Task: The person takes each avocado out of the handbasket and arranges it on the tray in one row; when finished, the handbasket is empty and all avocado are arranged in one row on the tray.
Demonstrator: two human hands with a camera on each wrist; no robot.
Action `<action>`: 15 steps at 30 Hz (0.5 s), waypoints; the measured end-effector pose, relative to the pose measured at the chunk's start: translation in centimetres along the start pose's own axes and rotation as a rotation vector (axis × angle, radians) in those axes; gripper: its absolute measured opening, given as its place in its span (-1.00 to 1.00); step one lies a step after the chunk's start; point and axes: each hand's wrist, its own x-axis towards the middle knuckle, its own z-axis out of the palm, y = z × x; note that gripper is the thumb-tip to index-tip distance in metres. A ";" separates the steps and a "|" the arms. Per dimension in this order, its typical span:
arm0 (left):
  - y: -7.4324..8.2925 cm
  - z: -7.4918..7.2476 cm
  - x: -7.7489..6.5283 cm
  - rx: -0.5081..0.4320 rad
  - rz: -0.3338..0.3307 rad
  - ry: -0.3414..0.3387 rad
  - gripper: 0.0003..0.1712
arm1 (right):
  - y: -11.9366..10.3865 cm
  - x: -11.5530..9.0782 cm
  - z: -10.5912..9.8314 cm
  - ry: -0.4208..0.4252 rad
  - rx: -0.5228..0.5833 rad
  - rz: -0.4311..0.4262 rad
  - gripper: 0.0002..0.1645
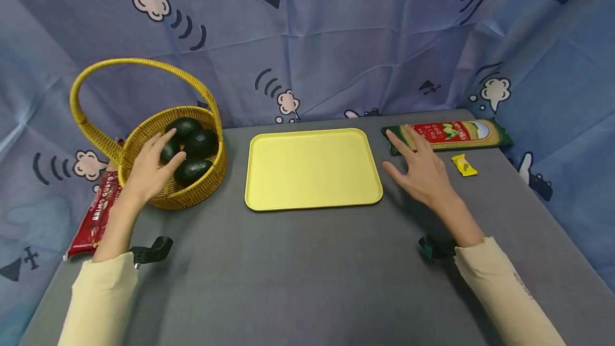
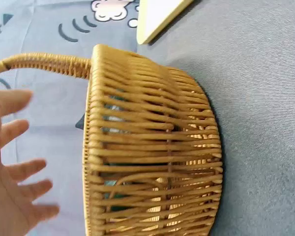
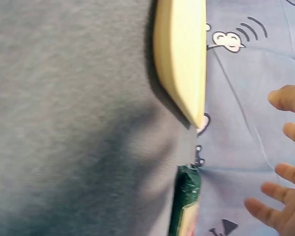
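Over basket (image 1: 204,188) and table (image 1: 307,266) — hands (image 1: 150,172) (image 1: 423,172) hover, fingers spread.

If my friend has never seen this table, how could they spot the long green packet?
On the grey table, find the rectangular yellow tray near the back. To its right, by the far edge, lies the long green packet. Its red panel and length set it apart from the tiny yellow packet in front.

On your left, red packet (image 1: 96,223), white capitals reading "PRIMO GUSTO", first word slightly blurred, on your right, green-and-red packet (image 1: 439,133), pale lettering too blurred to read, small yellow wrapper (image 1: 464,165), dark mark illegible, your right sleeve (image 1: 499,290), faint print illegible.
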 end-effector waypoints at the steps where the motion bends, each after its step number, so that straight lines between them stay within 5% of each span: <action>1: -0.1 -0.1 0.1 -0.011 0.024 0.011 -0.32 | 0.2 -0.1 0.1 -0.004 0.024 -0.008 -0.23; 6: -0.6 -0.3 0.4 -0.028 0.078 0.053 -0.44 | 1.2 -0.4 0.8 -0.099 0.221 -0.034 -0.32; 15: -0.5 -0.4 0.4 -0.092 0.019 0.001 -0.48 | 2.6 -1.0 2.4 -0.216 0.404 -0.042 -0.40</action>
